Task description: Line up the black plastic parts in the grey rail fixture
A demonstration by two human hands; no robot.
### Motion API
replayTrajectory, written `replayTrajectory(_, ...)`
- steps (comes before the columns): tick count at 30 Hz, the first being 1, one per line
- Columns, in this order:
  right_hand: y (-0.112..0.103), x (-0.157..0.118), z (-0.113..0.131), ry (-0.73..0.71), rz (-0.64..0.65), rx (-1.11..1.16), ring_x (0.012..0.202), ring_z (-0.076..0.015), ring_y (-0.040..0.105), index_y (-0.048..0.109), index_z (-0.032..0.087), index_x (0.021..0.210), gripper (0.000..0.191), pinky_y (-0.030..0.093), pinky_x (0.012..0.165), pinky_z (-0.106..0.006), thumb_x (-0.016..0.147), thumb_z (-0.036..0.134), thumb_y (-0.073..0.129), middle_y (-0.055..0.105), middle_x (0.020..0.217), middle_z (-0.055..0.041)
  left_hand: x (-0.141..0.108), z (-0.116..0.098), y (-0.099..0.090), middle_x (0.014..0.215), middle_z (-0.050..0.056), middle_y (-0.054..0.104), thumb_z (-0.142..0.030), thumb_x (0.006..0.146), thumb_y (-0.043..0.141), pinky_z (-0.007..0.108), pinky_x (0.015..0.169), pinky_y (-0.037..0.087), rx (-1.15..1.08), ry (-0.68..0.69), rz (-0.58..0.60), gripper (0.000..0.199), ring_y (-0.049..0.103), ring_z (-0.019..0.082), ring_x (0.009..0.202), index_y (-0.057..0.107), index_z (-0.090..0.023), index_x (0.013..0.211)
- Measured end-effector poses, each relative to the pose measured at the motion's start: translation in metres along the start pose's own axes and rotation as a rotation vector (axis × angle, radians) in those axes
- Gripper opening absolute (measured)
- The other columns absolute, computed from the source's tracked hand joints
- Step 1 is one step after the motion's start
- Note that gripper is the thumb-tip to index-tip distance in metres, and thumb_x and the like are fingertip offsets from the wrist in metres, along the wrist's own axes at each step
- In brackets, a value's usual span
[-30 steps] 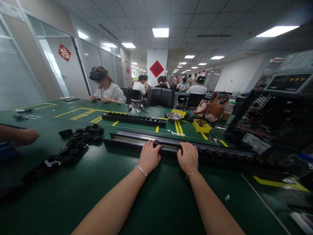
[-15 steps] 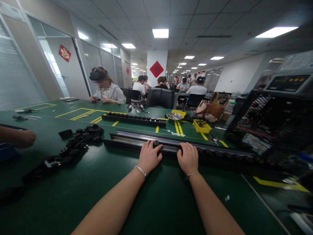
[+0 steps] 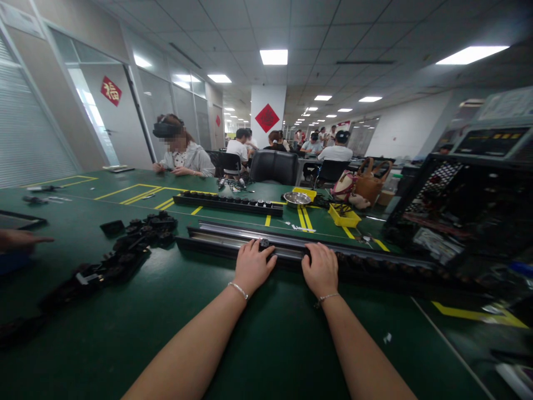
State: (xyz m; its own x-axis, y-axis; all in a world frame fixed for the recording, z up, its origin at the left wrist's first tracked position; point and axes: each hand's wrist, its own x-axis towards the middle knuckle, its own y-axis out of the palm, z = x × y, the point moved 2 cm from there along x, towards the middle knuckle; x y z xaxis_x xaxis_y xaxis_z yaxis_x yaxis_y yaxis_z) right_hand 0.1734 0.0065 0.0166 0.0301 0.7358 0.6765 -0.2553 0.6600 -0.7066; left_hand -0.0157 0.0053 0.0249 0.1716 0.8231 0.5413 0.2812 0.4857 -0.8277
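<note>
A long black channel-shaped rail (image 3: pixel 220 245) lies across the green table in front of me. My left hand (image 3: pixel 253 268) rests over it, thumb and index finger closed around a small black part (image 3: pixel 265 243) that sits in the channel. To the right, my right hand (image 3: pixel 320 268) curls its fingers over the same rail, beside the row of dark parts (image 3: pixel 366 261) filling its right stretch. What lies beneath the right fingertips is mostly hidden.
Loose black parts (image 3: pixel 125 244) spread over the left of the table (image 3: pixel 166 333). Beyond stand another filled rail (image 3: pixel 229 205), a metal bowl (image 3: pixel 297 198) and a yellow bin (image 3: pixel 343 215). An open computer case (image 3: pixel 437 205) is at right. A co-worker's hand (image 3: pixel 25 240) enters at left.
My hands stay almost where they were, with the small black part shifted very slightly left. The co-worker's hand at the left edge has drawn back, with a finger now extended.
</note>
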Motion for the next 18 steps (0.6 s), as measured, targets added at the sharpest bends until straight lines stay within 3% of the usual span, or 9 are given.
replayTrajectory(18, 0.0000, -0.0004, 0.0006, 0.020, 0.015, 0.003, 0.117, -0.0226, 0.046, 0.059, 0.017, 0.109, 0.034, 0.024, 0.106, -0.042, 0.082, 0.023, 0.040, 0.062, 0.114, -0.0088, 0.0032, 0.0090, 0.0000, 0.116, 0.006, 0.062, -0.045, 0.090, 0.035, 0.039, 0.093, 0.037, 0.026, -0.021, -0.053, 0.037, 0.050, 0.024, 0.114, 0.068, -0.034, 0.105)
